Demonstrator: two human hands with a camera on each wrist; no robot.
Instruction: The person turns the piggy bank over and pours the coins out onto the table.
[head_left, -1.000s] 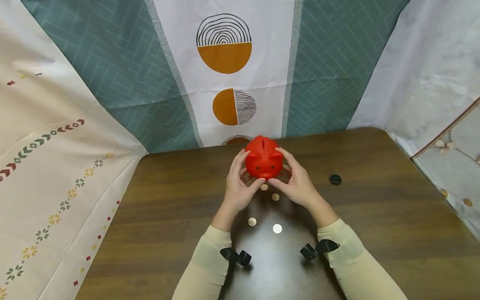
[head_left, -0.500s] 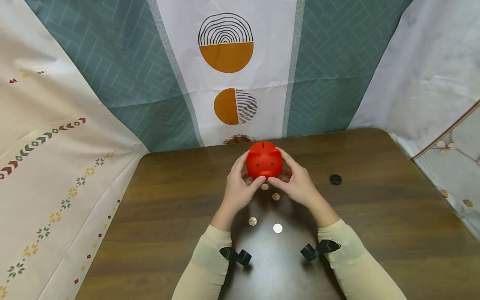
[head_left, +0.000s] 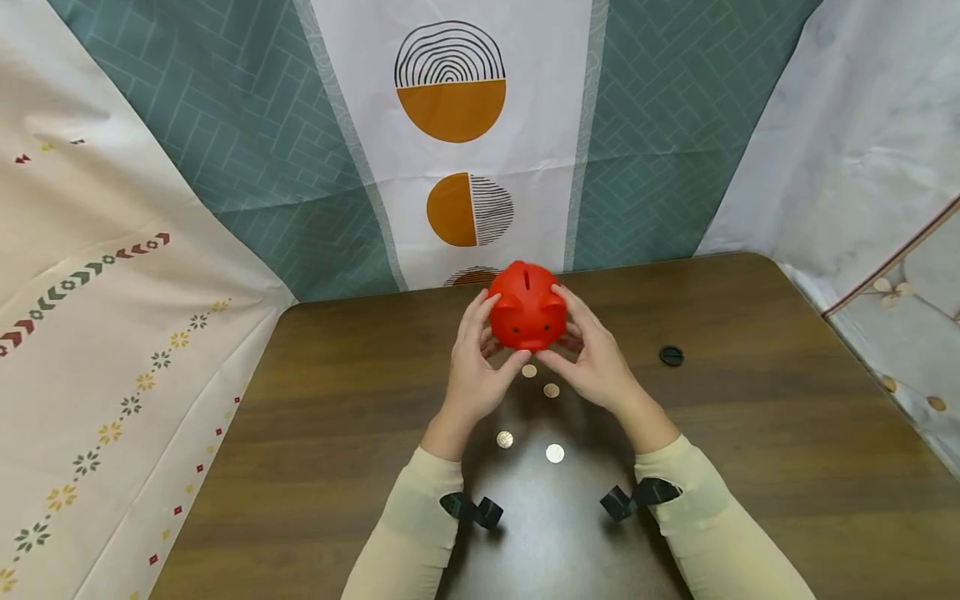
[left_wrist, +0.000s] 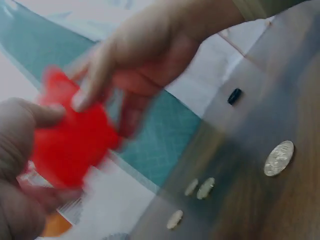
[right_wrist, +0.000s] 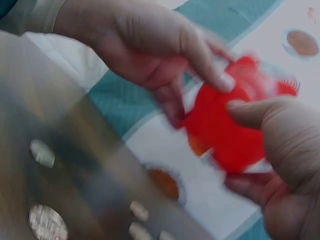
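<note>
A red piggy bank [head_left: 527,310] is held up near the far edge of the table, its face toward me and its coin slot on top. My left hand [head_left: 480,362] grips its left side, thumb beneath the snout and fingers along the side. On the other side my right hand [head_left: 596,367] holds it the same way, the two thumb tips almost meeting. Both wrist views show the piggy bank [left_wrist: 75,135] blurred between the hands, clear above the table. Several coins lie below it, among them a gold coin [head_left: 505,439] and a paler coin [head_left: 554,453].
A round black plug [head_left: 671,356] lies on the brown wooden table [head_left: 337,433] to the right. Patterned cloths hang along the back and both sides, the teal and white cloth [head_left: 652,150] right behind the table's far edge. A black camera mount sits on each sleeve.
The piggy bank tipped back so its slot foreshortened, then tipped forward and rose slightly, showing the slot more fully. Both hands kept their grip; the coins and plug stayed put.
</note>
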